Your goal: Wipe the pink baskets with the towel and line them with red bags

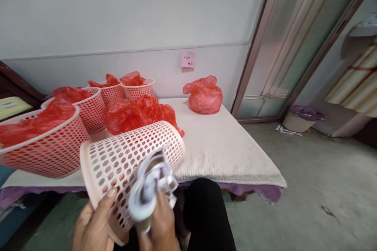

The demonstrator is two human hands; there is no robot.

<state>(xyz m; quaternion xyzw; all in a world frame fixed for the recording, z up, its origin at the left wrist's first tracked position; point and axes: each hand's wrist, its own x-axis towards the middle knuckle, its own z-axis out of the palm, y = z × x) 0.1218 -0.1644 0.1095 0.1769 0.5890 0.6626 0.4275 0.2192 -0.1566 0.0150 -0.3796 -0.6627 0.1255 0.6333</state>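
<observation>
My left hand [96,219] grips the rim of a pale pink mesh wastebasket [114,151], thumb on the outer wall. The basket lies tilted on its side over my lap and the table edge, its rim toward the lower left. My right hand [160,223] is closed around a crumpled white and pale purple cloth [153,186], held against or just in front of the basket's wall; motion blurs it. Just behind the basket lie crumpled red plastic bags [126,115].
Several pink baskets with red bags, one a near basket [67,145], stand at the left. A bulging red bag [205,96] sits at the back of the white-covered table [224,153]. A pink note [188,59] is on the wall. A bin [297,121] stands on the floor.
</observation>
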